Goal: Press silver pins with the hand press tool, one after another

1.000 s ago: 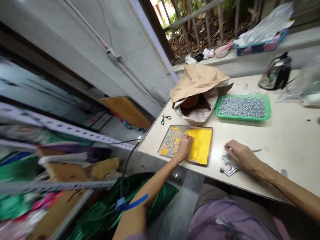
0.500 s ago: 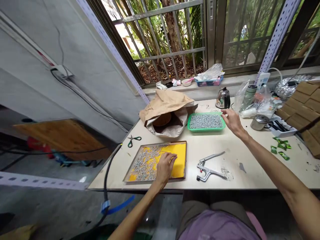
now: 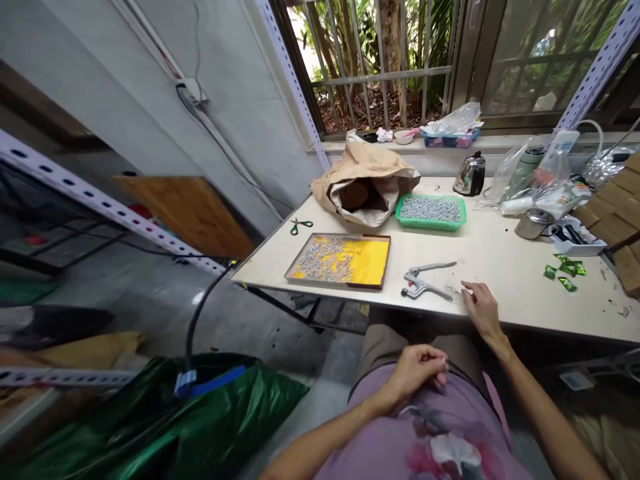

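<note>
My left hand (image 3: 420, 369) is over my lap, its fingers curled together; whatever they may hold is too small to tell. At the table's front edge, my right hand (image 3: 483, 310) has its fingers apart and touches or nearly touches the tabletop. Just left of it lie metal hand pliers (image 3: 425, 287) with their handles spread. A shallow tray with a yellow bottom (image 3: 373, 260) holds many loose small silvery metal pieces (image 3: 325, 260), mostly on its left side. Behind, a green basket (image 3: 433, 225) is full of similar silvery pieces (image 3: 430, 208).
An open brown paper sack (image 3: 367, 163) stands beside the basket. Green-handled scissors (image 3: 301, 227) lie at the left. A kettle (image 3: 469, 175), a metal mug (image 3: 534, 223), a white box of tools (image 3: 577, 239) and green wrappers (image 3: 565, 268) are on the right.
My left hand has left the tray and come back over my lap. My right hand has moved from beside the green basket to the front edge near the pliers. The view has shifted.
</note>
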`<state>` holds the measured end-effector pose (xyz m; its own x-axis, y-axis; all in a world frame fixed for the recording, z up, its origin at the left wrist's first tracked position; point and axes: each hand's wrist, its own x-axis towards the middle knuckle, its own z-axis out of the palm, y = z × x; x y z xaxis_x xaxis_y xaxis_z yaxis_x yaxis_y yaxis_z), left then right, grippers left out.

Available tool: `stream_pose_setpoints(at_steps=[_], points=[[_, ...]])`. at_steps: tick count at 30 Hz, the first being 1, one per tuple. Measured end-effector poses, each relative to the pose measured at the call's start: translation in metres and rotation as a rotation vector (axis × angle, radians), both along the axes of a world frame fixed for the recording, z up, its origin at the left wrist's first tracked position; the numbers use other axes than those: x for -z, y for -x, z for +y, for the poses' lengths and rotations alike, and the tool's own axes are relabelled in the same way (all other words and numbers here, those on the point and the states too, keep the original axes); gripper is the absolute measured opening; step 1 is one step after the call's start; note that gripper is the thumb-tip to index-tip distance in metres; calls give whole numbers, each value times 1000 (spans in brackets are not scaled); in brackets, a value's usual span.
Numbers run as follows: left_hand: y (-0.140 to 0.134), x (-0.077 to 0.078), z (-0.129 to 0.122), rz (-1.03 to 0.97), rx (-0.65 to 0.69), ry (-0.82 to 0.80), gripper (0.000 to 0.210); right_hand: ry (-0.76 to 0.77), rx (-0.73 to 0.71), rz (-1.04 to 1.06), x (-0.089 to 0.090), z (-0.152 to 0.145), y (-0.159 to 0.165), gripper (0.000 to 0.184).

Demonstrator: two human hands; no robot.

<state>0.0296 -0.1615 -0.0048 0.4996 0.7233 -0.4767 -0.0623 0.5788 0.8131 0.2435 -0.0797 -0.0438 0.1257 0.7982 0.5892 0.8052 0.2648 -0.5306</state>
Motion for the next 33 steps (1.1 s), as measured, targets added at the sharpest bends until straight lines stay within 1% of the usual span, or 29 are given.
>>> stream_pose_setpoints(at_steps=[2, 5, 6, 8, 10, 13, 15, 17, 20, 22, 26, 29, 33], points=[[2, 0, -5, -3, -28, -26, 56, -12, 23, 1, 4, 0, 1, 25], [3, 3, -8, 1, -17, -79, 53, -41, 46, -8, 5, 3, 3, 24], [4, 5, -6, 21, -32, -117, 51, -45, 52, -18, 5, 4, 3, 24], [6, 8, 3, 89, -103, -222, 45, -42, 55, -50, 6, 4, 4, 24], [12, 7, 20, 167, -203, -344, 38, -33, 44, -88, 6, 3, 5, 24], [23, -1, 59, 254, -319, -470, 26, -14, 42, -122, 6, 2, 5, 25], [31, -8, 84, 312, -346, -516, 20, 9, 57, -125, 6, 2, 6, 24], [37, -14, 105, 358, -353, -558, 17, 29, 72, -123, 7, 1, 7, 24], [39, -15, 123, 365, -348, -598, 18, 58, 90, -113, 8, 0, 8, 25], [38, -12, 127, 335, -324, -581, 19, 89, 101, -98, 9, -1, 9, 26], [30, -5, 126, 261, -285, -508, 19, 128, 109, -95, 9, -1, 8, 28], [28, -3, 126, 236, -308, -484, 18, 124, 97, -110, 9, -1, 7, 29], [30, -3, 124, 230, -343, -507, 18, 118, 94, -112, 11, 1, 6, 28]])
